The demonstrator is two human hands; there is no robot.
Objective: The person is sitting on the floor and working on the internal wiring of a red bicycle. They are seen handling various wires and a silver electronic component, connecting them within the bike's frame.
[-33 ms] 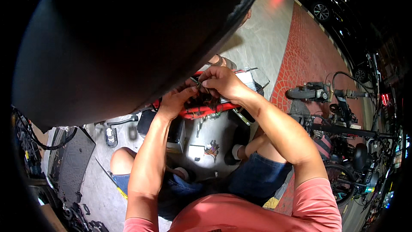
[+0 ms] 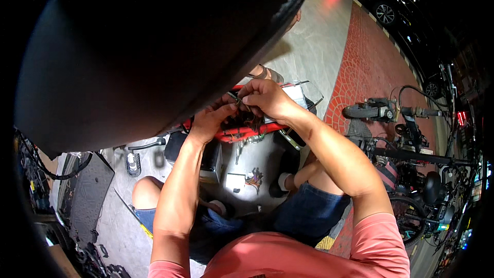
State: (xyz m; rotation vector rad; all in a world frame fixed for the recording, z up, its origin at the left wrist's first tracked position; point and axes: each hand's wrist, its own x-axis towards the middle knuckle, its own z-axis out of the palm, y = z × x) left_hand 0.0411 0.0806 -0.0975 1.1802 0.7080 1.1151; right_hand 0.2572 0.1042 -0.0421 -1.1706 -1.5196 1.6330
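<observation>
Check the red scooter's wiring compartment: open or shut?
Open. Tangled wires lie exposed in the red housing, with the left hand and right hand pinching them.

Nothing has shifted: both the left hand and right hand remain pinching the wires.

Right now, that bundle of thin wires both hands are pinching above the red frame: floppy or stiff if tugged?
Probably floppy: the wires loop and sag in tangled curves under the left hand and right hand. Likely light, being thin strands. A tug may snag, since they seem to run into the red frame.
</observation>
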